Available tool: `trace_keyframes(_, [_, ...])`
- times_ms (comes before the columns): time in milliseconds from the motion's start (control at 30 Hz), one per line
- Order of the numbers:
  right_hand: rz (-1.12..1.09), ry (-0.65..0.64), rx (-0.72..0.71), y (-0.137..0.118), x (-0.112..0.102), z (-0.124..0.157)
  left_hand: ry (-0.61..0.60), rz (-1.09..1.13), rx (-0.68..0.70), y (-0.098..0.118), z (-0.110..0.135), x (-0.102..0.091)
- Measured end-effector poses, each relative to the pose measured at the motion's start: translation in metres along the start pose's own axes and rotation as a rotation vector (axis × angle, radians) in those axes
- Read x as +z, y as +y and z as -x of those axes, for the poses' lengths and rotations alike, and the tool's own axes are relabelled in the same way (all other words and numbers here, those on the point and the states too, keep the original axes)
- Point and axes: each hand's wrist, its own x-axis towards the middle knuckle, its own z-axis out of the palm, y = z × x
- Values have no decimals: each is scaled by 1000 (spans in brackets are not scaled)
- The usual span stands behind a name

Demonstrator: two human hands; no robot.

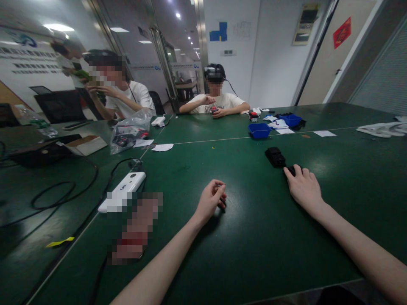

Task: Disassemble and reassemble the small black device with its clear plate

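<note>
Over the green table (248,237), my left hand (208,201) is closed, its fingers curled and thumb against them. Something small and dark shows below those fingers, too little of it to name. Farther right, my right hand (305,186) bends its fingers over a small black object (295,169) on the tabletop. The hand covers most of that object, so its kind cannot be told. Just beyond and to the left lies a black fabric pouch (275,157), close to the fingertips of my right hand.
On the left are a white power bank (127,186) marked 5, a blurred-out flat item (136,231), black cables (66,184) and a clear plastic bag (130,131). Blue trays (259,131) stand toward the back right. A person (219,95) opposite handles a small red-and-black thing.
</note>
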Motion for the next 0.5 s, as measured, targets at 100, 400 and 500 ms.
trace_keyframes(100, [45,0,4,0,-2,-2,-3,8,-7,-1,0,0])
trace_keyframes(400, [-67,52,91,-11,-13,-59,-20,-5,-2,-4,-2,-1])
trace_keyframes(500, [-115,10,166,-17,-10,-82,-17,-13,-4,-4,-2,-1])
